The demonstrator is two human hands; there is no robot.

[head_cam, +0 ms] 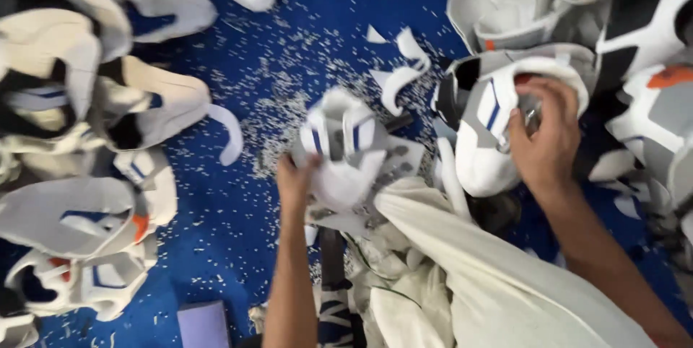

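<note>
Left hand is gripping a white shoe upper with blue stripes at centre, while right hand is closing on a second upper. Either could be slipping, judging by loose trimmings; piled uppers are crowding the blue worktop.

left hand gripping, right hand clutching
</note>
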